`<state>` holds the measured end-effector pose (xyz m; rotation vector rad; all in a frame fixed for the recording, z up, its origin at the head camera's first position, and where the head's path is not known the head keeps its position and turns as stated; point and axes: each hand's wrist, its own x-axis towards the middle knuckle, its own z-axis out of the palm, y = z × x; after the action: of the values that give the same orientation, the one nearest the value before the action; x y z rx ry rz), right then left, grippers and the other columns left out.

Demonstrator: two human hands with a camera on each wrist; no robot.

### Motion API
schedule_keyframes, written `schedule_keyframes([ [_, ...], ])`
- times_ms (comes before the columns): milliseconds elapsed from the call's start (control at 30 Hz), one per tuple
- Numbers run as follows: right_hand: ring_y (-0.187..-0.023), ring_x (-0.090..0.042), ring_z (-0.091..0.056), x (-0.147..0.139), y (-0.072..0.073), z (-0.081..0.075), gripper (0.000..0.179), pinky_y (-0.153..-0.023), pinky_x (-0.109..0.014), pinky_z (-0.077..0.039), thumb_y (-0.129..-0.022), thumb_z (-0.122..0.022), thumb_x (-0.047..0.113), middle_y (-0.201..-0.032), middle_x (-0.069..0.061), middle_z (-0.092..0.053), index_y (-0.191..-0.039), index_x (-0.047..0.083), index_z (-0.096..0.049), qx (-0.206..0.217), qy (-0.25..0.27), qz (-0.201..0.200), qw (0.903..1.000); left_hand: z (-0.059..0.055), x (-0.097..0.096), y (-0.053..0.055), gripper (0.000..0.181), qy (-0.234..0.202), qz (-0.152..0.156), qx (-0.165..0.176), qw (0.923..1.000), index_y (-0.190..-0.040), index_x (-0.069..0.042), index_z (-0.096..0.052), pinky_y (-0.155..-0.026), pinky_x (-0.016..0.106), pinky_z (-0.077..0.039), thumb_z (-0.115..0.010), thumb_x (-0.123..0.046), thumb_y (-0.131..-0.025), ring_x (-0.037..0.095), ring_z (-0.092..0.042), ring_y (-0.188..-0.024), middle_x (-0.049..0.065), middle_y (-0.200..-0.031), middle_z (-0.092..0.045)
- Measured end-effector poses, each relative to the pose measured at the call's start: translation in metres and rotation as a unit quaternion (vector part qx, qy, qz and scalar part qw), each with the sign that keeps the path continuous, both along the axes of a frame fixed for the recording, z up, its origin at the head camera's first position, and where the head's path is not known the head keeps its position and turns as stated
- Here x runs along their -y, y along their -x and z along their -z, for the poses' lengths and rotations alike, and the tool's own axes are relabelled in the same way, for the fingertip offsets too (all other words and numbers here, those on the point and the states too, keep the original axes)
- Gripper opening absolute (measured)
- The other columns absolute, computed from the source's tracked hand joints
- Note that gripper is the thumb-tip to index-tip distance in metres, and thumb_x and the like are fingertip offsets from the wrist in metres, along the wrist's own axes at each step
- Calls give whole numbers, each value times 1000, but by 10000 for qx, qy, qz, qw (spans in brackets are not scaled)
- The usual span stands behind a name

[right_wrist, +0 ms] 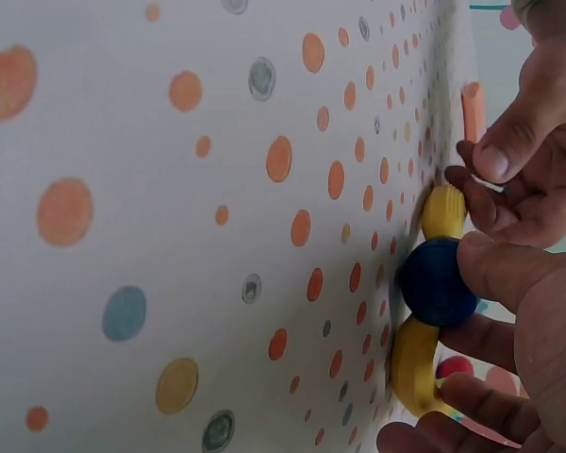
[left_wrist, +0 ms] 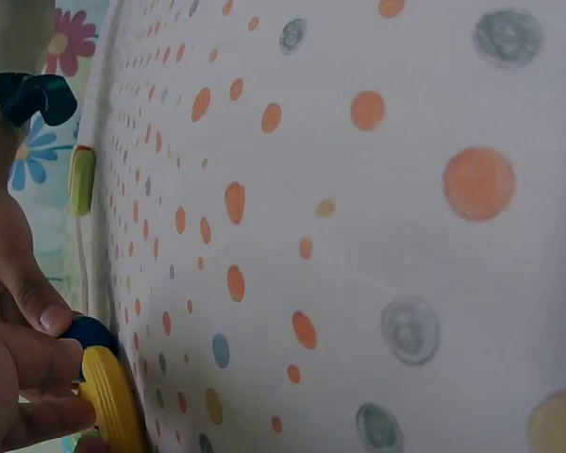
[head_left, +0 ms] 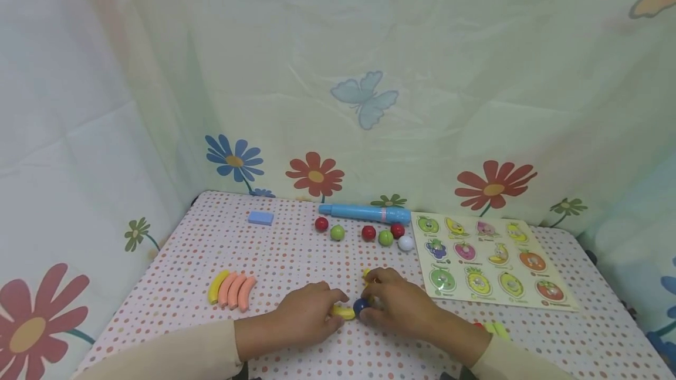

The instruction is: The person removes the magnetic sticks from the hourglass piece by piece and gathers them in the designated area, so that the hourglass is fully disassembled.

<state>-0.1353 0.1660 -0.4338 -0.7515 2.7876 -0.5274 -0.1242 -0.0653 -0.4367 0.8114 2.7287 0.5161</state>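
Observation:
My left hand (head_left: 306, 316) pinches the outer end of a short yellow curved rod (head_left: 344, 312) low over the dotted table. The rod's other end meets a dark blue ball (head_left: 361, 307). My right hand (head_left: 404, 306) holds that ball between thumb and index finger. A second yellow curved rod (right_wrist: 415, 368) meets the ball from the other side, beneath the right hand's other fingers. In the left wrist view, the first yellow rod (left_wrist: 111, 401) partly covers the blue ball (left_wrist: 91, 333).
Pink curved rods (head_left: 233, 291) and a yellow one (head_left: 216, 287) lie left. A blue block (head_left: 261, 218), a light blue tube (head_left: 364, 213) and red, green and white balls (head_left: 386, 237) are behind. A fruit picture board (head_left: 459, 295) lies right; green pieces (head_left: 496, 329) sit by my right forearm.

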Motion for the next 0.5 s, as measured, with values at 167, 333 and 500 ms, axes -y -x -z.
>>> schedule_keyframes([
  [167,-131,-27,-53,0,2,1,27,-98,-48,-52,-88,-79,40,-138,-4,-60,-107,21,-75,-105,-17,-228,9997,4,0,5,25,-233,58,121,9996,-111,-24,-75,-70,23,-46,-79,-33,-89,2,-48,-82,-9,-96,-54],
  [333,-127,-23,-57,-1,3,2,27,-101,-46,-50,-89,-78,40,-131,0,-65,-108,21,-75,-228,3,-518,9984,7,-1,11,23,-448,47,139,9989,-104,-23,-76,-70,21,-45,-84,-30,-84,3,-47,-80,-10,-93,-50],
  [500,-121,-18,-58,1,2,1,28,-96,-43,-53,-87,-79,45,-123,6,-68,-105,25,-75,-220,-103,-655,9976,9,-2,16,25,-614,144,158,9979,-103,-20,-78,-70,20,-46,-86,-30,-82,3,-47,-83,-10,-96,-49],
])
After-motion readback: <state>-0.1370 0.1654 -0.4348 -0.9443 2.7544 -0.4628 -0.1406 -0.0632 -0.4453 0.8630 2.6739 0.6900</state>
